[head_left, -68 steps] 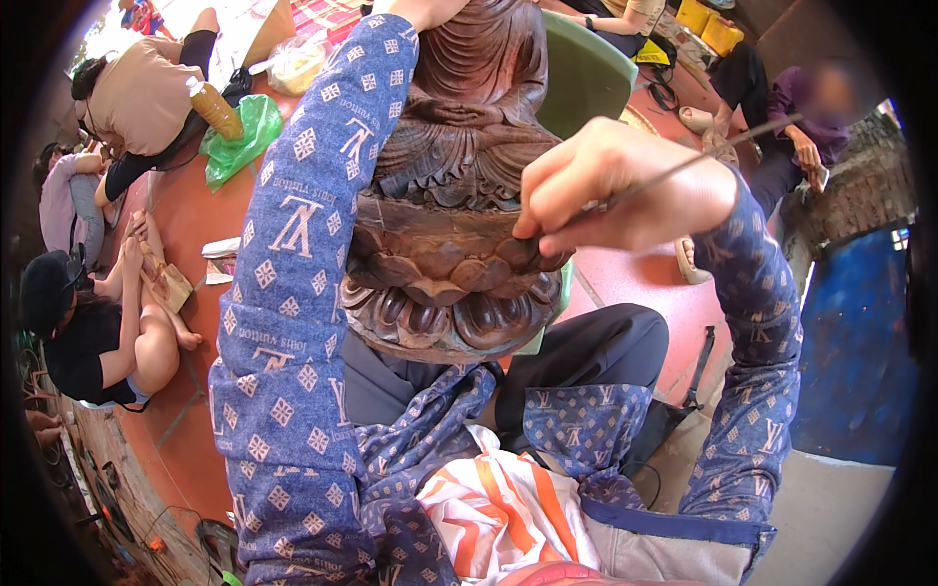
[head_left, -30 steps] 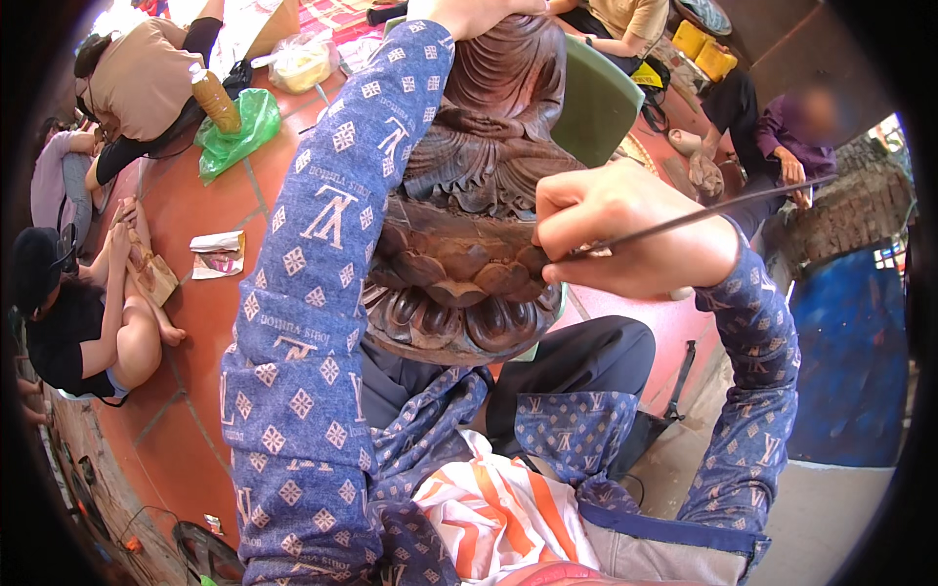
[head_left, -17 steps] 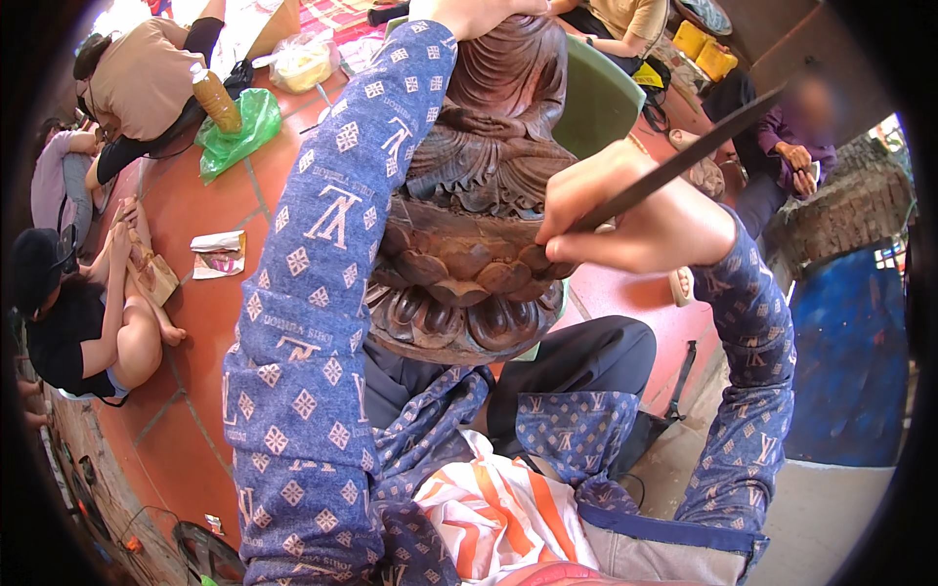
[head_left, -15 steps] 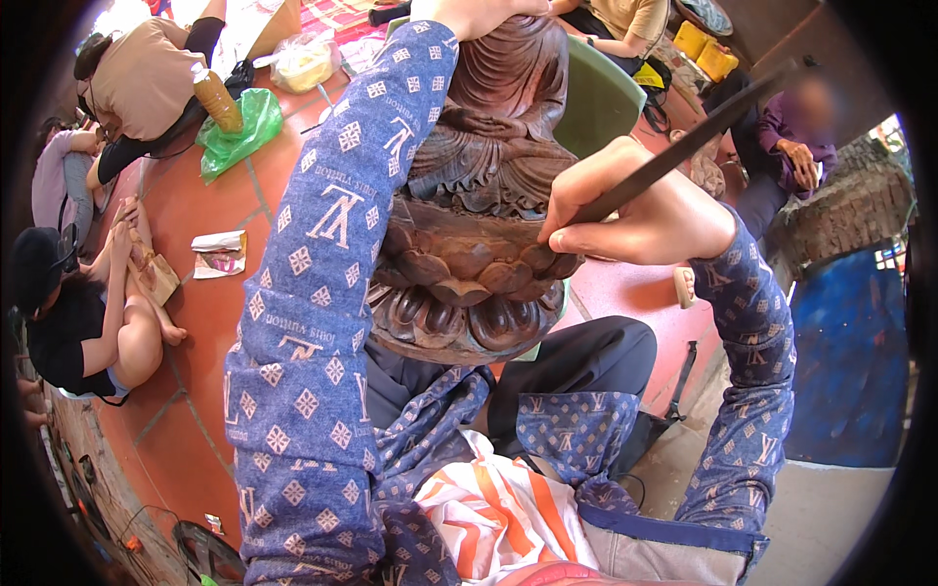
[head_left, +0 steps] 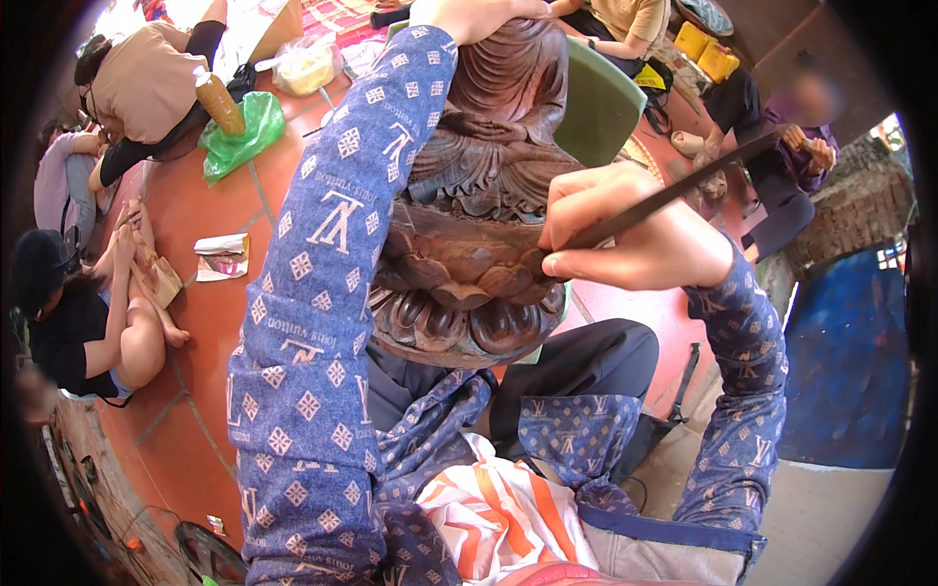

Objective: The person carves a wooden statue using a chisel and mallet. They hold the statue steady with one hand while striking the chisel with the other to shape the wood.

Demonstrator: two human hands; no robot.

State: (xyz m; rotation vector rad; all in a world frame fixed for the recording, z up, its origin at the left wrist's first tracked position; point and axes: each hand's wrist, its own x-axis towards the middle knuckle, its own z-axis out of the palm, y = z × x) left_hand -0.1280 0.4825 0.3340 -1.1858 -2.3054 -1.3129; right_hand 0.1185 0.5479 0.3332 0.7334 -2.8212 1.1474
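Observation:
A reddish-brown carved wooden statue (head_left: 489, 181), a seated robed figure on a lotus base, stands upright in front of my lap. At the top edge of the picture my left hand (head_left: 479, 16) is closed over the statue's upper end, its fingers partly cut off by the frame. My right hand (head_left: 640, 225) pinches a long, dark, flat file-like tool (head_left: 674, 188) that slants up to the right. Its near end, mostly hidden by my fingers, is at the right side of the lotus base. My fingertips appear to touch the carved petals there.
Behind the statue is a pale green basin (head_left: 598, 112). On the red tiles to the left lie a green plastic bag (head_left: 244, 137), a brown bottle (head_left: 219, 103) and a small white packet (head_left: 223, 257). Several people sit around; a blue panel (head_left: 845, 371) stands at right.
My right hand has shifted slightly down along the base, and the tool's far end has dropped lower. My left hand stays in place. At right, a seated person has brought both hands together.

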